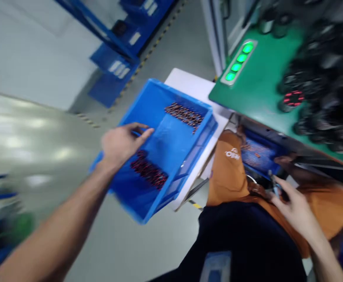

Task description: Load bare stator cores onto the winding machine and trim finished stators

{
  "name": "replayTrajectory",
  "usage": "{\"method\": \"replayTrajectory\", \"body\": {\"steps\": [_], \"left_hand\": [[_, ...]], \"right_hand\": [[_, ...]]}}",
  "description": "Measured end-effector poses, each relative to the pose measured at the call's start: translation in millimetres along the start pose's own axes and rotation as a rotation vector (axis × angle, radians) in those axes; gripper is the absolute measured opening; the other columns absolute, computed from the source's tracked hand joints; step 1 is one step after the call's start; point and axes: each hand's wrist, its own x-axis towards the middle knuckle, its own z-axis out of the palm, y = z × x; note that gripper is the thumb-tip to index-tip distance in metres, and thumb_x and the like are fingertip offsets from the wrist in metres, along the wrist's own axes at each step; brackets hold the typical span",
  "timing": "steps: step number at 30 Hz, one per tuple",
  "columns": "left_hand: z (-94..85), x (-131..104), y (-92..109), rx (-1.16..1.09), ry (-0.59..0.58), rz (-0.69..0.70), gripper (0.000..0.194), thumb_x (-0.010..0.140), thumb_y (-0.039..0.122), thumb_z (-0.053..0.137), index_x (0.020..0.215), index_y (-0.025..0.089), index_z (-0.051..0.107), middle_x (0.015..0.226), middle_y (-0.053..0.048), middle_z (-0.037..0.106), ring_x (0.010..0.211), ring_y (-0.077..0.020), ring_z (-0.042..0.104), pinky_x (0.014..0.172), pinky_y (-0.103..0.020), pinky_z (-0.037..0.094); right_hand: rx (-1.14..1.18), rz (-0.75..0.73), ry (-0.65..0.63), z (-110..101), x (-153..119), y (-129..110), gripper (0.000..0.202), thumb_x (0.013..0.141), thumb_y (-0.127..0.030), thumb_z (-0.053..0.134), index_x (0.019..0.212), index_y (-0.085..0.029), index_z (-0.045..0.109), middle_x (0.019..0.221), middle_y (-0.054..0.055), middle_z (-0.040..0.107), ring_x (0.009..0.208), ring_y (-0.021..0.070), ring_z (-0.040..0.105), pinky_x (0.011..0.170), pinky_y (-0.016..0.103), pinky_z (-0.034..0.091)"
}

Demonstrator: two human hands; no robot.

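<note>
My left hand [120, 143] is over the left part of a blue plastic bin [171, 137], with thumb and forefinger apart and nothing visible between them. Two groups of small parts lie in the bin: copper-coloured ones [184, 114] along the far side and dark reddish ones [149, 170] on the near side, below my left hand. Over my lap, my right hand [291, 205] is closed on small pliers [275, 186] with light-blue handles; blur hides their exact type. Just beyond the pliers, a blue tray [261, 150] of small copper-coloured pieces sits under the bench edge.
The bin rests on a white stand [183, 80]. At the right, a green bench [268, 74] bears a strip of green lit buttons [238, 62], many black round parts [330, 78] and one with red lights [293, 100]. A blue rack [115, 58] stands at the upper left.
</note>
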Motion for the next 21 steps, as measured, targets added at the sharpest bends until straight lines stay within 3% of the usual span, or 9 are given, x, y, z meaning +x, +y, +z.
{"method": "replayTrajectory", "body": {"steps": [1,2,4,6,8,10,13,17,21], "left_hand": [[13.7,13.6,16.0,0.023,0.011,0.052,0.04,0.068,0.056,0.104,0.086,0.027,0.082,0.068,0.005,0.063,0.07,-0.0174,0.055,0.095,-0.037,0.054],[30.0,25.6,36.0,0.172,0.059,0.129,0.038,0.079,0.06,0.096,0.103,0.033,0.086,0.083,0.005,0.074,0.074,-0.0193,0.058,0.096,-0.039,0.054],[68.2,44.2,86.0,0.277,0.046,0.373,0.041,0.09,0.058,0.086,0.124,0.037,0.084,0.119,0.001,0.082,0.103,-0.0281,0.069,0.104,-0.045,0.053],[110.8,57.3,140.1,0.238,-0.051,0.584,0.04,0.091,0.054,0.085,0.127,0.036,0.082,0.137,-0.005,0.078,0.124,-0.0347,0.067,0.114,-0.053,0.052],[154.9,68.7,183.6,0.192,-0.068,0.662,0.032,0.094,0.053,0.083,0.118,0.032,0.084,0.144,-0.01,0.073,0.134,-0.0395,0.061,0.116,-0.058,0.051],[195.7,80.5,206.3,0.156,-0.078,0.651,0.023,0.096,0.049,0.081,0.111,0.032,0.083,0.148,-0.011,0.07,0.143,-0.0416,0.056,0.123,-0.062,0.047],[237.5,97.0,206.3,0.133,-0.092,0.637,0.017,0.096,0.044,0.081,0.105,0.029,0.08,0.148,-0.012,0.068,0.146,-0.0443,0.052,0.125,-0.069,0.043],[245.5,99.5,195.4,0.082,-0.099,0.608,0.017,0.094,0.043,0.084,0.098,0.028,0.08,0.141,-0.011,0.071,0.144,-0.0449,0.054,0.124,-0.075,0.042],[219.1,54.6,209.7,-0.12,-0.068,0.51,0.013,0.097,0.041,0.081,0.099,0.029,0.079,0.136,-0.008,0.074,0.134,-0.0349,0.065,0.117,-0.058,0.053]], "right_hand": [[0.035,0.003,0.0,1.3,1.6,-6.1,0.054,0.104,-0.042,0.067,0.152,-0.02,0.07,0.109,0.009,0.076,0.09,0.02,0.073,0.086,0.034,0.062],[0.052,0.008,-0.016,2.1,3.8,-12.1,0.054,0.104,-0.039,0.066,0.153,-0.019,0.069,0.105,0.007,0.073,0.089,0.0199,0.072,0.085,0.034,0.062],[0.064,0.008,-0.027,1.7,7.7,-23.0,0.055,0.104,-0.034,0.065,0.157,-0.019,0.067,0.098,0.004,0.068,0.087,0.0191,0.069,0.085,0.034,0.061],[0.07,0.006,-0.02,-2.0,7.3,-32.4,0.056,0.102,-0.03,0.066,0.158,-0.021,0.066,0.097,0.003,0.064,0.087,0.0184,0.067,0.086,0.034,0.06],[0.081,0.008,0.002,-8.0,1.0,-38.6,0.057,0.101,-0.027,0.066,0.158,-0.022,0.066,0.097,0.003,0.063,0.087,0.0178,0.066,0.088,0.034,0.06],[0.089,0.015,0.037,-14.5,-9.8,-39.5,0.057,0.101,-0.027,0.066,0.158,-0.022,0.066,0.096,0.002,0.062,0.086,0.0177,0.066,0.088,0.034,0.061],[0.094,0.044,0.096,-19.6,-27.1,-31.0,0.056,0.102,-0.029,0.066,0.157,-0.024,0.066,0.093,0.002,0.061,0.086,0.0184,0.066,0.087,0.035,0.061],[0.116,0.106,0.137,-13.6,-38.2,-19.6,0.053,0.103,-0.03,0.065,0.155,-0.023,0.067,0.094,0.002,0.064,0.085,0.0183,0.067,0.084,0.034,0.061],[0.199,0.125,0.129,-8.9,-34.6,-27.9,0.055,0.108,-0.034,0.06,0.162,-0.022,0.061,0.123,0.011,0.075,0.109,0.0219,0.074,0.099,0.038,0.063]]}}
